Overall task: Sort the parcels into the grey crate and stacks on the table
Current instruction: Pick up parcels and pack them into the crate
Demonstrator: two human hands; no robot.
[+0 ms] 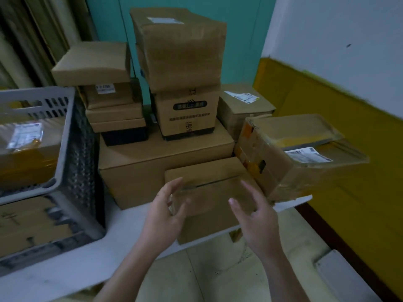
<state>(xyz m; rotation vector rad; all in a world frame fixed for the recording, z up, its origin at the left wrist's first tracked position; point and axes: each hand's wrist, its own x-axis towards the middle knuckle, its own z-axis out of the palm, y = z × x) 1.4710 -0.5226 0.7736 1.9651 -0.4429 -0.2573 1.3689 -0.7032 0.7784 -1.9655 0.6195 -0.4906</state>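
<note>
A flat brown parcel (pixel 213 192) lies at the front edge of the white surface (pixel 122 236), just in front of a large carton (pixel 141 168) and beside a taped box (pixel 283 162) with a white label on top. Both hands are at this parcel. The left hand (pixel 165 212) is at its left end, with its fingers loosely spread and pointing up over the near corner. The right hand (pixel 257 216) hovers over the right part, palm turned inward and fingers straight and apart. Neither hand appears to grip, and the blur hides whether either one touches the cardboard. The parcel sits between the two palms, closer to the left one.

At the left, well apart from the hands, stands the grey crate (pixel 63 136), with a labelled parcel (pixel 28 144) inside. On the large carton rest a stack of small boxes (pixel 115 110) and a taller stack of two cartons (pixel 181 62).
</note>
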